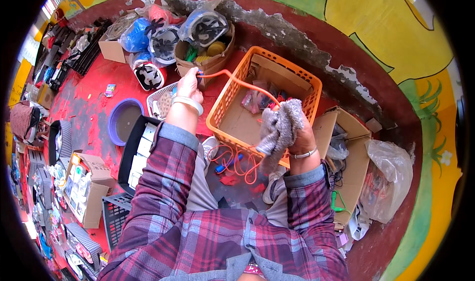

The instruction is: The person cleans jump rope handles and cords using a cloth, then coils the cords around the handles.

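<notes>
An orange skipping rope (216,75) with blue ends runs between my hands, over the orange plastic basket (214,115). My left hand (189,87) is closed on one end of it, where a bit of blue shows. A rumpled grey-brown cloth (278,128) is gripped in my right hand (303,135), and the rope goes into its folds. Loose loops of the rope hang below the basket, near a blue handle (230,163) between my feet. Inside the basket lie a cardboard lining and some small bagged items (253,100).
Behind my left hand stands a carton (221,62) with bagged helmets (204,28) beside and on it. A purple basin (113,124) and a black box of white packets (129,155) lie left. At right are an open carton (352,170) and a clear plastic bag (391,182), near the wall.
</notes>
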The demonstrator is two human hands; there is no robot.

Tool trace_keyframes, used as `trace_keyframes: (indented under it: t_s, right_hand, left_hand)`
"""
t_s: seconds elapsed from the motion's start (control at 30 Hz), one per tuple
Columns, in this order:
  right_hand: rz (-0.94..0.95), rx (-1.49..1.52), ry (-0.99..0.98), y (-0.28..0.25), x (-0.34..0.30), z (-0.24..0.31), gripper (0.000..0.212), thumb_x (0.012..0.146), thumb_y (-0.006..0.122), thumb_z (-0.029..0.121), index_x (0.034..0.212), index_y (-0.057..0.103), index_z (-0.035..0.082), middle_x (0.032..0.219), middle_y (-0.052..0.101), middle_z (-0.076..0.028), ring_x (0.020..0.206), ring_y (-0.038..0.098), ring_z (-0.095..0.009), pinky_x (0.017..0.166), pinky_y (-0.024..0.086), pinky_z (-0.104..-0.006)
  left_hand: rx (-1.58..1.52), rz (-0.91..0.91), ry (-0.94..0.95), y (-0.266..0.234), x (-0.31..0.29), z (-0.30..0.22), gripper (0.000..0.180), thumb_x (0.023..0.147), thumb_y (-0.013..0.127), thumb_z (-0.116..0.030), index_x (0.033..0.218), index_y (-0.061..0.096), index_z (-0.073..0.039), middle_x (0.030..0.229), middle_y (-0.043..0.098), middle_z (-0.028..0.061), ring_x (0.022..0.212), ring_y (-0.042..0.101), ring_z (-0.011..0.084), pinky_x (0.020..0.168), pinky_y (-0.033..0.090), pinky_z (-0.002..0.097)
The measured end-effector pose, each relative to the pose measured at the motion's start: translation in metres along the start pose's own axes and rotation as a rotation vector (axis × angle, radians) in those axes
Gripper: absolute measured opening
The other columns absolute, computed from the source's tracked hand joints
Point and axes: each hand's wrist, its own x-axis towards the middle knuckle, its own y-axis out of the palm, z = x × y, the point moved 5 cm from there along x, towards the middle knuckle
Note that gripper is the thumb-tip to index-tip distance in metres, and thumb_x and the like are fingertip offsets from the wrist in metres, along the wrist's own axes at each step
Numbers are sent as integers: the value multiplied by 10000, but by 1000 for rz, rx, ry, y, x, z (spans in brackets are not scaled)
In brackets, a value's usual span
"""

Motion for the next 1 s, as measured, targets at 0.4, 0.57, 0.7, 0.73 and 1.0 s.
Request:
trace_keyframes:
  t_s: [0.4,0.57,0.7,0.73,1.0]
  right_hand:
    - [-146,-40,-25,-19,23,-10,223,878,542,229,1008,565,49,857,624,-69,722,601,-143,615,499,-271]
    - [-125,-146,-8,-6,29,-20,273,890,530,243,1084,568,54,905,611,-14,747,574,-93,655,470,-222]
    - [-68,-180,47,12,34,-29,336,897,524,235,1185,531,63,910,582,18,745,542,-65,647,452,-214]
    - [-49,-130,61,12,35,-36,348,896,522,245,1189,518,56,927,582,5,759,549,-76,653,458,-218]
    - [-35,53,243,30,23,-69,279,874,539,342,920,551,66,768,549,-13,639,530,-119,587,461,-255]
  left_hand:
    - [180,339,391,66,-117,-28,401,917,452,-262,578,499,-54,719,594,85,697,537,141,704,402,272]
    - [252,673,-210,87,-151,22,394,918,466,-324,906,627,36,883,637,103,808,590,158,787,443,272]
    - [5,757,-245,97,-146,18,334,917,467,-249,940,606,54,909,635,119,809,600,168,785,462,278]
    - [-37,768,-247,98,-146,15,316,916,466,-226,941,602,57,906,635,124,808,602,171,782,468,282]
    - [-221,550,-107,78,-113,-7,187,907,471,-148,816,555,-8,768,617,115,761,613,222,773,497,343]
